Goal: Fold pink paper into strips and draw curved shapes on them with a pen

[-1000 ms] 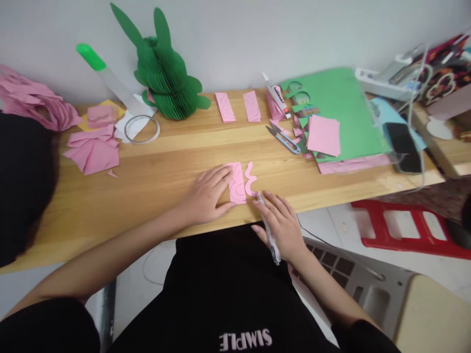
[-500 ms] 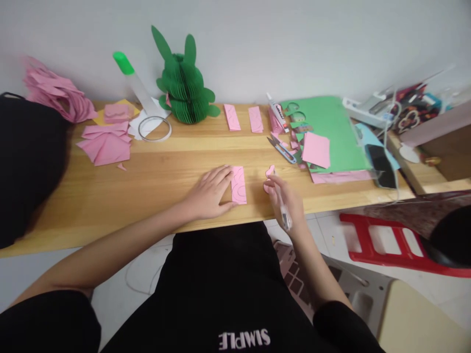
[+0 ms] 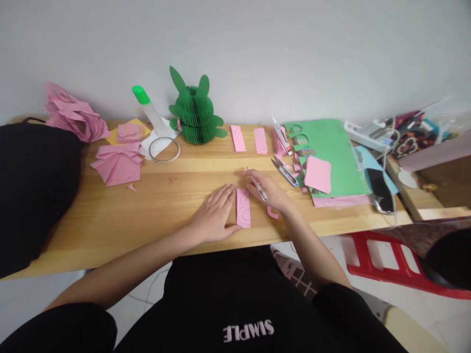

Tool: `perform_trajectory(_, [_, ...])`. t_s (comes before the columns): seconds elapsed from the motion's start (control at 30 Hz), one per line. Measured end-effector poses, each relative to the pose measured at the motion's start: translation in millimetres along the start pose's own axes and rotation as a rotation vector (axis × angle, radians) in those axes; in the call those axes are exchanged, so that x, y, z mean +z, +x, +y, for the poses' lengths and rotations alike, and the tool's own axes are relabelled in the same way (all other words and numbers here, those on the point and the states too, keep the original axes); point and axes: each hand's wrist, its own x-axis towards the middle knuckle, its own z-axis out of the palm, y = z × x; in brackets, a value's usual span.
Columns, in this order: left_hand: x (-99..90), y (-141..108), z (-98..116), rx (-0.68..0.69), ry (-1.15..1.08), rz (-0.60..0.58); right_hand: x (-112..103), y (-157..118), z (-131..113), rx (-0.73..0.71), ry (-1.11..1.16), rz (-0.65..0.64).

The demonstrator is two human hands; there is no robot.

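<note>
A pink paper strip [image 3: 243, 211] with curved lines drawn on it lies near the table's front edge. My left hand [image 3: 216, 214] rests flat with fingers apart, its fingertips and thumb touching the strip's left side. My right hand [image 3: 265, 188] is closed round a clear pen [image 3: 260, 189], just above and right of the strip's top end. Partly under my right wrist lies a curved pink cut-out [image 3: 272, 213]. Small snips [image 3: 284, 172] lie beyond my right hand.
A green paper rabbit [image 3: 198, 117] stands at the back by two pink strips [image 3: 260, 141] and a glue tube [image 3: 282, 136]. Green sheets [image 3: 334, 157] and a phone [image 3: 380, 190] are right; a tape ring [image 3: 165, 160], pink papers [image 3: 121, 166] and a black bag [image 3: 37, 196] left.
My right hand has moved left with the pen, from the curved cut-out to the top of the strip, letting go of the cut-out. The whole view has shifted, with the table lower in it.
</note>
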Motion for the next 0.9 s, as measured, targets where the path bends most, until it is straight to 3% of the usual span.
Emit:
perform_trajectory(0.27, [-4.0,-1.7,3.8,-0.069,-0.115,-0.077,-4.9,-1.3,4.7,0.022,0.267,-0.059])
perform_trajectory(0.4, [-7.9,-2.5,-2.8,-0.108,-0.352,-0.051,-11.9,3.8,3.8,-0.007,0.341,-0.029])
perform_trajectory(0.47, [-16.7,3.0,-7.3,-0.199,-0.617,0.009,-18.7,11.0,2.2,0.003,0.420,0.123])
perform_trajectory(0.57, [-37.4,20.6,-9.7,-0.332,-1.159,0.140,-28.9,25.9,-3.8,0.016,0.577,0.512])
perform_trajectory(0.63, [-50.8,34.5,-7.6,-0.320,-1.259,0.190,-34.2,34.7,-10.5,-0.004,0.606,0.671])
perform_trajectory(0.73, [-63.8,49.8,-0.9,-0.311,-1.328,0.259,-40.3,41.3,-21.6,-0.051,0.526,0.717])
perform_trajectory(0.9, [-72.0,56.7,11.5,-0.328,-1.287,0.325,-49.6,43.3,-30.9,-0.087,0.456,0.655])
